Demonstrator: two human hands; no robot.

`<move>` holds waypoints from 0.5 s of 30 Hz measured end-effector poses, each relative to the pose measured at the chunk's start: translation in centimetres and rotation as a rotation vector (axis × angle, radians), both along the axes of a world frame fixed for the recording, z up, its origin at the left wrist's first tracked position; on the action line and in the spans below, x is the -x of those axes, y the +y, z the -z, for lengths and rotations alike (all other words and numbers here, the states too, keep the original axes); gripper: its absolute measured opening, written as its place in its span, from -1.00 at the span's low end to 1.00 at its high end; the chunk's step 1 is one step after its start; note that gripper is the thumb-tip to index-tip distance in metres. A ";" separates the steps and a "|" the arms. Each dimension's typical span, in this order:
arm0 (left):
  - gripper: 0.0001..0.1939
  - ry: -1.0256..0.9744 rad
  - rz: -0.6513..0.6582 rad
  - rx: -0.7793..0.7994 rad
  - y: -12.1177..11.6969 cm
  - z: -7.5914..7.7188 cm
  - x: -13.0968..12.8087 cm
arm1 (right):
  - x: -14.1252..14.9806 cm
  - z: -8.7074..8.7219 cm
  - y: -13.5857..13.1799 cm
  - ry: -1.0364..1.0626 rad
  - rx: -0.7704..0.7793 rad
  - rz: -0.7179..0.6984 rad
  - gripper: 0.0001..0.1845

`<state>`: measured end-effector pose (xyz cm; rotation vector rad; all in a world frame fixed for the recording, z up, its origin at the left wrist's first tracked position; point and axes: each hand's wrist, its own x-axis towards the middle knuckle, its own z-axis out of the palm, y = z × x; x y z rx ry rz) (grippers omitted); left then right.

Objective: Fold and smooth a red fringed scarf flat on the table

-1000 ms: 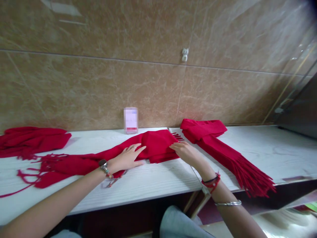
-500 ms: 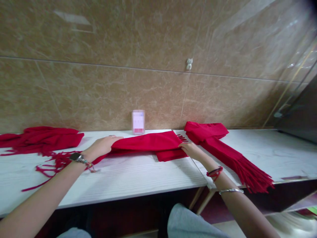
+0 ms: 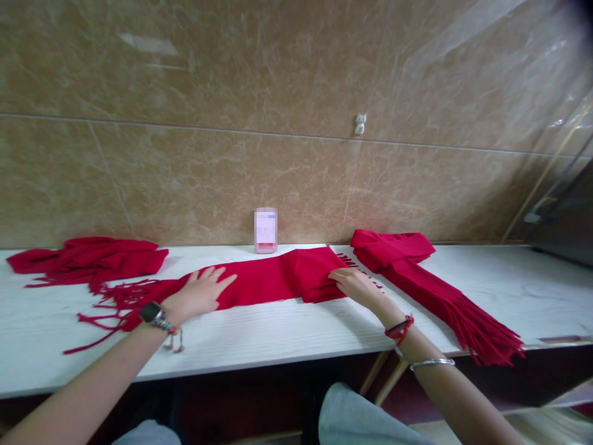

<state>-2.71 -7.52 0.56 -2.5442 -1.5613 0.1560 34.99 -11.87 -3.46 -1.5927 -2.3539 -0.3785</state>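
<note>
A red fringed scarf [image 3: 264,280] lies lengthwise on the white table, its right part folded over in layers and its loose fringe toward the left. My left hand [image 3: 199,293] rests on the scarf's left part, palm down with fingers spread. At the folded right end, my right hand [image 3: 356,285] has its fingers drawn together on the scarf's edge. Fringe strands from that end show just behind my right hand.
Another red scarf [image 3: 428,296], folded at a bend, lies on the right with its fringe near the front edge. A crumpled red scarf [image 3: 111,256] is at the left. A phone [image 3: 265,230] leans against the tiled wall behind the white table [image 3: 259,337].
My left hand has let go of the scarf's upper edge and now lies spread on it. The scarf's left part has come down flat. My right hand remains at the folded end.
</note>
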 end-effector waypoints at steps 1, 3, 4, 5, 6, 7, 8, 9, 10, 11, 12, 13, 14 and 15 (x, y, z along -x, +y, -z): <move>-0.35 -0.029 0.125 0.013 -0.8 0.5 -2.0 | 0.4 0.1 0.1 0.000 0.003 -0.035 -0.70; -0.44 -0.106 0.298 0.002 -2.0 1.4 -6.2 | 1.0 0.2 0.4 0.020 0.019 -0.063 -0.70; -0.44 -0.133 0.345 -0.008 -2.3 1.9 -8.2 | 1.2 0.3 0.5 0.042 0.016 -0.056 -0.71; -0.44 -0.166 0.370 -0.031 -2.4 2.5 -9.9 | 1.2 0.4 0.7 0.074 0.008 -0.043 -0.71; -0.43 -0.200 0.377 -0.060 -2.3 3.0 -11.4 | 1.2 0.5 0.8 0.115 -0.001 -0.030 -0.72; -0.44 -0.234 0.377 -0.092 -2.2 3.5 -12.7 | 1.0 0.6 0.9 0.163 -0.011 -0.023 -0.72; -0.46 -0.257 0.373 -0.118 -1.9 4.0 -13.6 | 0.8 0.7 1.0 0.214 -0.020 -0.025 -0.73; -0.49 -0.272 0.367 -0.148 -1.5 4.4 -14.3 | 0.6 0.8 1.2 0.265 -0.030 -0.033 -0.74; -0.51 -0.277 0.364 -0.179 -1.2 4.8 -14.7 | 0.4 0.9 1.3 0.311 -0.040 -0.046 -0.74; -0.53 -0.273 0.363 -0.210 -0.9 5.1 -15.0 | 0.2 1.0 1.4 0.350 -0.051 -0.060 -0.75; -0.53 -0.261 0.365 -0.240 -0.6 5.3 -15.1 | 0.0 1.2 1.5 0.377 -0.061 -0.069 -0.76; -0.53 -0.247 0.369 -0.265 -0.4 5.5 -15.1 | -0.1 1.3 1.6 0.393 -0.071 -0.067 -0.77; -0.52 -0.231 0.374 -0.282 -0.1 5.5 -15.0 | -0.2 1.4 1.7 0.395 -0.078 -0.057 -0.76; -0.52 -0.215 0.381 -0.287 0.1 5.5 -14.9 | -0.3 1.6 1.7 0.388 -0.078 -0.042 -0.76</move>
